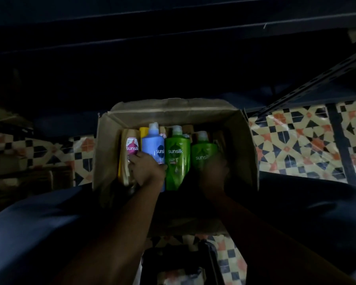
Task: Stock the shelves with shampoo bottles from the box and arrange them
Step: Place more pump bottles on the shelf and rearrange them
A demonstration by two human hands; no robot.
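Evidently, the picking-up step is in hand: shampoo bottles are packed in an open cardboard box that stands on the patterned tile floor. From left to right, a gold bottle with a pink label, a blue bottle, a tall green bottle and a second green bottle are seen, caps pointing far. The left hand is laid over the lower parts of the gold and blue bottles, fingers curled against them; which one is gripped cannot be told. The right hand is set at the near end of the second green bottle, but it is too dark for a grip to be judged. Dark shelves are seen beyond the box, far side. A firm hold and a lift clear of the box would be called for next, then a carry to the shelves.
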